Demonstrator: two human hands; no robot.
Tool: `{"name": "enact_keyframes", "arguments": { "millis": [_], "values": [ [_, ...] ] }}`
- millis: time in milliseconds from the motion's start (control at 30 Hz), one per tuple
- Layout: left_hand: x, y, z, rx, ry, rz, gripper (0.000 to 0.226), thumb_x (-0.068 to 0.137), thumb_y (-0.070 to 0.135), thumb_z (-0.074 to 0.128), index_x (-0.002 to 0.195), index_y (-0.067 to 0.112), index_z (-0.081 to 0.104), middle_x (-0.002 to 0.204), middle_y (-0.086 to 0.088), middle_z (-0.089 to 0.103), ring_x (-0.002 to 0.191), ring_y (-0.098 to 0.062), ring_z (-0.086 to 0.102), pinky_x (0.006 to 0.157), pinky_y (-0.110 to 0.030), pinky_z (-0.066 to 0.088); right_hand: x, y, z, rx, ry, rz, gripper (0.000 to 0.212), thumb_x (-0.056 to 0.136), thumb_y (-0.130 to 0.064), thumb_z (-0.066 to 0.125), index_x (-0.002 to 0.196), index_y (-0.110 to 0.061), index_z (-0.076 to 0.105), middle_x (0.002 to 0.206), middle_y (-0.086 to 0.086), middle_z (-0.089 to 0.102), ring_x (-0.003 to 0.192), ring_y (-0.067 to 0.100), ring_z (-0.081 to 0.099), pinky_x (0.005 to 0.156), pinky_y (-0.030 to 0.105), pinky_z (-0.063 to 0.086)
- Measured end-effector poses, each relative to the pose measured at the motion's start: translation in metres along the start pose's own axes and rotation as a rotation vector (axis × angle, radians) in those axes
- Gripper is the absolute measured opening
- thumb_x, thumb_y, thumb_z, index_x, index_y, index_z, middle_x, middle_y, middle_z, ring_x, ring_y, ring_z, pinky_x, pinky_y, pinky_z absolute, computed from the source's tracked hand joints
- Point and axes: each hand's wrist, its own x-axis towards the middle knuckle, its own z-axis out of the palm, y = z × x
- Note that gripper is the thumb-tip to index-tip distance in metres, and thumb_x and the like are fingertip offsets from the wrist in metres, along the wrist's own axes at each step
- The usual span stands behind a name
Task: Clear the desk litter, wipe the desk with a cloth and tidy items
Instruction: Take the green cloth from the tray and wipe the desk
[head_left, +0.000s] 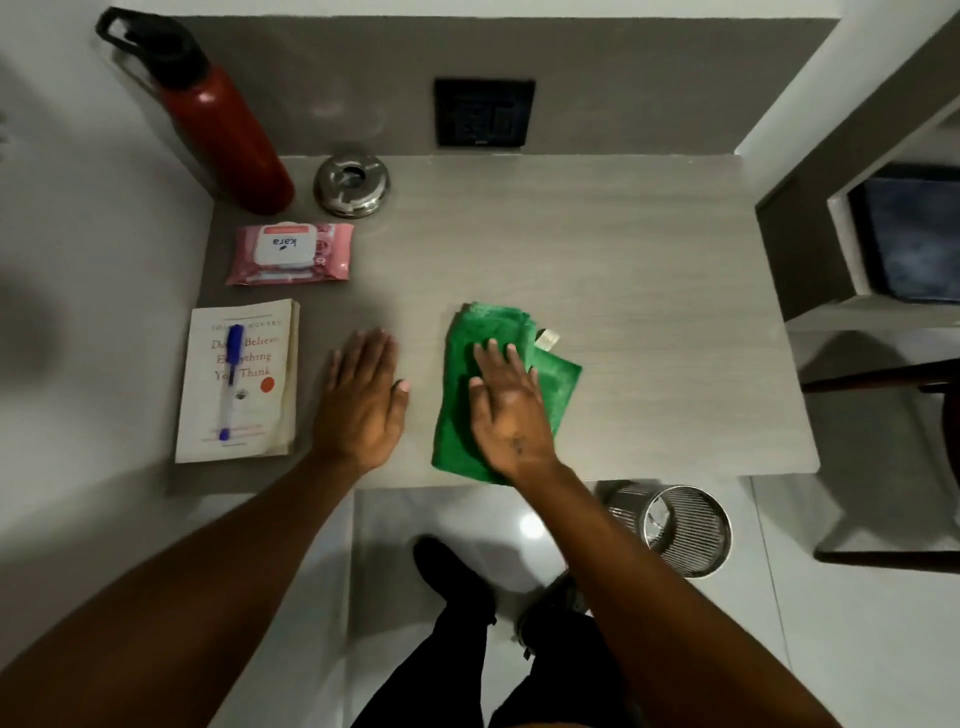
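The title on the book (239, 379) is partly hidden by a blue pen (230, 382) laid along its cover, and the small author line above is too blurred to be read. A dark panel (484, 113) on the back wall cannot be made out clearly, and part of the cloth (467, 395) is covered by the right hand (506, 402). That hand is laid flat and open on the green cloth, fingers spread, nothing being gripped (a pale tag shows at the cloth's far edge). The left hand (366, 397) is pressed flat and open on the bare desk (623, 260), just beside the cloth and between it and the book. At the desk's left side a pink pack of wipes (291, 253) is seen beyond the book, then a red bottle (218, 119) and a metal ashtray (352, 186) by the wall. A mesh bin (680, 527) is set on the pale tiled floor below the desk's near edge
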Motion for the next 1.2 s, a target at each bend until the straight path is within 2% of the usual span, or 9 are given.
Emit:
{"name": "enact_keyframes", "arguments": {
  "millis": [100, 233, 333, 567, 667, 767, 867, 1000, 1200],
  "values": [
    [0.02, 0.038, -0.006, -0.238, 0.085, -0.216, 0.079, 0.097, 0.06, 0.018, 0.153, 0.005, 0.028, 0.161, -0.019, 0.029, 0.15, -0.035, 0.025, 0.122, -0.053, 0.021, 0.01, 0.052, -0.057, -0.048, 0.204, 0.083, 0.053, 0.098, -0.033, 0.033, 0.149, -0.019, 0.042, 0.157, 0.005, 0.038, 0.148, 0.027, 0.027, 0.122, 0.047, 0.02],
    [0.03, 0.131, 0.01, -0.041, 0.032, 0.072, 0.077, 0.095, 0.062, 0.028, 0.156, 0.014, 0.019, 0.165, -0.013, 0.018, 0.154, -0.034, 0.012, 0.124, -0.054, 0.016, 0.031, 0.112, -0.087, -0.393, 0.197, 0.101, 0.051, 0.1, -0.03, 0.036, 0.148, -0.015, 0.041, 0.158, 0.012, 0.035, 0.147, 0.034, 0.027, 0.12, 0.052, 0.02],
    [0.007, 0.163, 0.032, 0.055, -0.032, 0.065, 0.078, 0.092, 0.057, 0.037, 0.157, 0.017, 0.019, 0.167, -0.01, 0.012, 0.155, -0.034, 0.003, 0.123, -0.055, 0.013, 0.036, 0.128, -0.078, -0.447, 0.239, 0.066, 0.051, 0.097, -0.03, 0.039, 0.146, -0.014, 0.044, 0.155, 0.014, 0.039, 0.144, 0.035, 0.032, 0.118, 0.052, 0.022],
    [-0.038, 0.085, 0.018, 0.097, -0.021, -0.187, 0.062, 0.1, 0.055, 0.024, 0.157, 0.032, 0.015, 0.168, 0.002, 0.009, 0.155, -0.033, -0.002, 0.118, -0.069, 0.0, 0.037, 0.129, -0.074, -0.431, 0.269, 0.049, 0.056, 0.096, -0.035, 0.033, 0.146, -0.014, 0.041, 0.156, 0.013, 0.036, 0.146, 0.034, 0.027, 0.119, 0.052, 0.019],
    [0.0, 0.05, 0.002, 0.129, -0.077, -0.208, 0.058, 0.1, 0.051, 0.024, 0.156, 0.033, 0.019, 0.168, 0.003, 0.011, 0.154, -0.037, 0.0, 0.114, -0.074, 0.01, 0.04, 0.127, -0.072, -0.44, 0.271, 0.06, 0.056, 0.095, -0.035, 0.033, 0.147, -0.014, 0.04, 0.158, 0.011, 0.035, 0.147, 0.033, 0.025, 0.121, 0.051, 0.016],
    [0.057, 0.059, -0.004, 0.131, -0.057, -0.247, 0.059, 0.099, 0.05, 0.023, 0.155, 0.031, 0.019, 0.168, -0.002, 0.011, 0.153, -0.041, 0.002, 0.115, -0.073, 0.011, 0.041, 0.127, -0.072, -0.444, 0.253, 0.068, 0.056, 0.096, -0.034, 0.034, 0.148, -0.015, 0.039, 0.158, 0.011, 0.034, 0.148, 0.033, 0.023, 0.122, 0.05, 0.014],
    [0.06, 0.099, 0.009, 0.123, -0.054, -0.139, 0.06, 0.097, 0.048, 0.024, 0.155, 0.031, 0.023, 0.168, -0.003, 0.011, 0.153, -0.041, 0.002, 0.116, -0.072, 0.01, 0.039, 0.13, -0.073, -0.44, 0.251, 0.075, 0.056, 0.096, -0.033, 0.035, 0.148, -0.014, 0.04, 0.158, 0.01, 0.034, 0.148, 0.031, 0.023, 0.122, 0.049, 0.013],
    [-0.018, 0.113, 0.027, 0.102, -0.069, 0.101, 0.057, 0.101, 0.048, 0.027, 0.155, 0.034, 0.022, 0.168, 0.002, 0.01, 0.155, -0.036, 0.0, 0.116, -0.067, 0.014, 0.039, 0.137, -0.071, -0.453, 0.276, 0.072, 0.056, 0.096, -0.036, 0.033, 0.148, -0.017, 0.039, 0.159, 0.008, 0.034, 0.149, 0.029, 0.022, 0.122, 0.048, 0.013],
    [0.035, 0.076, 0.006, 0.129, -0.079, 0.004, 0.058, 0.096, 0.047, 0.033, 0.153, 0.037, 0.027, 0.167, 0.004, 0.016, 0.155, -0.034, 0.006, 0.116, -0.067, 0.018, 0.045, 0.143, -0.066, -0.477, 0.281, 0.076, 0.056, 0.097, -0.039, 0.029, 0.149, -0.02, 0.037, 0.16, 0.005, 0.031, 0.15, 0.027, 0.019, 0.122, 0.045, 0.01]
  ]
}}
